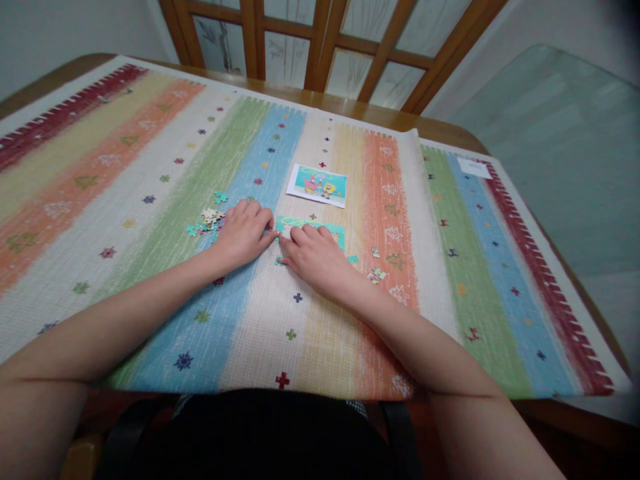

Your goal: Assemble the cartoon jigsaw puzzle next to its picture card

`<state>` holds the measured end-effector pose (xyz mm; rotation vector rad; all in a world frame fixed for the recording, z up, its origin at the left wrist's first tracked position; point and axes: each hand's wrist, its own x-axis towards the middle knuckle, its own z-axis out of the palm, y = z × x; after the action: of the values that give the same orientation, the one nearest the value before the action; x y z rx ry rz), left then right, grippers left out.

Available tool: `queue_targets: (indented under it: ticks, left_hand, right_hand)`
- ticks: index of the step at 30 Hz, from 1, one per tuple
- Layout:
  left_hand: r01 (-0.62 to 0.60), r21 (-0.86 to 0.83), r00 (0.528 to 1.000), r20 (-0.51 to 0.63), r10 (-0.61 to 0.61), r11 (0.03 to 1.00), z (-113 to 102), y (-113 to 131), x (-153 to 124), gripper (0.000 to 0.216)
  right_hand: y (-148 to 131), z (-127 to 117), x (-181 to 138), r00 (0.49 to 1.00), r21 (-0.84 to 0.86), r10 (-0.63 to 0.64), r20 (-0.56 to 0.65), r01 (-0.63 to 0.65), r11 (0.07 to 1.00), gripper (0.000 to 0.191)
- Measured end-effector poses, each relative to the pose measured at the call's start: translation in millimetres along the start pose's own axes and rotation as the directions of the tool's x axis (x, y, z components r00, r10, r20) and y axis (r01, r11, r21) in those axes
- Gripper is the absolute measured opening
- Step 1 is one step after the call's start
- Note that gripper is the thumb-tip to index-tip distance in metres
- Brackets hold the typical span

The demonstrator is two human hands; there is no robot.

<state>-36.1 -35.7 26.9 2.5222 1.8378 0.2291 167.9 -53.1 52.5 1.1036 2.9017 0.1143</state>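
Observation:
My left hand [244, 232] lies palm down on the striped cloth, fingers curled, its fingertips touching the left edge of a partly built teal jigsaw [334, 231]. My right hand [315, 257] rests on the lower left part of that jigsaw, fingers bent and pressed down on the pieces, hiding much of it. A pile of loose puzzle pieces [209, 219] sits just left of my left hand. A few more loose pieces [376, 272] lie right of my right hand. A small reference picture card [317, 185] lies beyond the jigsaw.
The striped multicoloured cloth [150, 200] covers a wooden table [350, 107]. A white slip of paper [474, 167] lies at the far right of the cloth. A wooden lattice screen [320, 40] stands behind the table, and a glass surface [560, 147] lies to the right.

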Motion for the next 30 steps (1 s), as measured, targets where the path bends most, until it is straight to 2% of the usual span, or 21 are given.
queue_targets:
  ticks: [3,6,12,16,20,26,30]
  left_hand:
    - [0.009,-0.028,1.0,0.002,-0.009,1.0,-0.4,-3.2,3.4,0.023]
    - [0.024,-0.059,1.0,0.008,-0.023,0.998,0.4,-7.8,7.4,0.024]
    - [0.029,-0.091,1.0,0.004,-0.029,0.995,3.5,-12.4,9.1,0.027]
    - [0.028,-0.103,0.999,-0.017,-0.03,0.994,4.3,-10.9,7.4,0.028]
    - [0.036,-0.115,0.999,-0.016,-0.039,0.993,3.3,-9.3,6.8,0.029]
    - [0.044,-0.13,0.999,0.006,-0.043,0.991,2.7,-8.8,6.3,0.029]
    - [0.04,-0.114,0.999,0.002,-0.04,0.993,2.6,-8.4,5.9,0.03]
  right_hand:
    - [1.4,-1.2,1.0,1.0,0.012,0.0,0.003,0.0,1.0,0.036]
    - [6.5,-8.5,3.3,0.998,0.061,0.01,0.062,-0.013,0.998,0.038]
    - [10.3,-22.8,3.6,0.992,0.187,0.005,0.129,-0.029,0.982,0.023]
    - [2.7,-12.9,1.1,0.996,0.227,0.031,0.089,-0.05,0.973,0.019]
    - [-1.3,-0.5,2.9,0.994,0.336,0.089,0.06,-0.104,0.936,0.013]
    - [-1.4,2.7,5.5,0.989,0.427,0.145,0.042,-0.149,0.892,0.014]
    - [-3.4,4.1,5.2,0.989,0.452,0.148,0.028,-0.144,0.88,0.023]
